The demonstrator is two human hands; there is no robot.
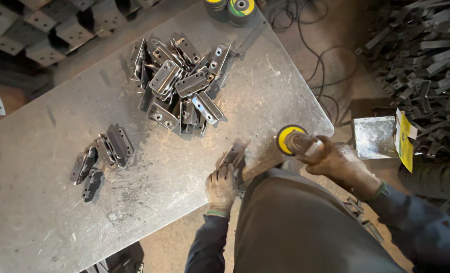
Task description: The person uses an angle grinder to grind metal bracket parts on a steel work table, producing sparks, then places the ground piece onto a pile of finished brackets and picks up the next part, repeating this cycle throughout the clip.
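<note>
My left hand (221,188) pins a small metal bracket (233,154) flat at the near edge of the steel table (43,202), fingers closed over its lower end. My right hand (338,162) grips the angle grinder (293,140) tight, its yellow-hubbed disc just beside the bracket. I'd judge it best to press down firmly, keep my fingertips back from the disc and feed it lightly. The heap of brackets (179,86) lies farther up the table.
</note>
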